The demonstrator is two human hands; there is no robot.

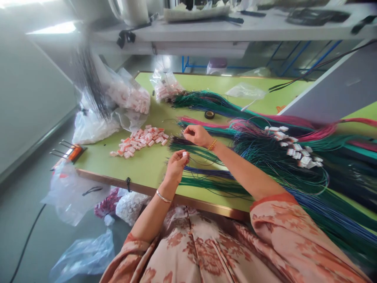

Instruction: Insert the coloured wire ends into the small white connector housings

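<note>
Close under the camera my left hand (176, 167) pinches a small white connector (185, 154) between thumb and fingertips, so this grip is closed on it. Just beyond, my right hand (198, 135) is curled with the fingers pressed together on a thin dark wire (194, 160), which hangs in a loop between the two hands; this grip is closed on the wire.

I judge that the work is at an early or middle point. To the right of my right hand, some white connectors (294, 147) already sit on the wire bundles (265, 157), so those seem done. To the left of my left hand, a loose pile of connectors (140, 140), white and orange, waits on the desk (147, 169), and further left are plastic bags (129, 96) with more of them. Many wires seem to have free ends, so much is left, I think.

The connector in my hand looks tiny, pale and blocky; its details are too small to tell. A small tape roll (209, 114) lies beyond my right hand.
</note>
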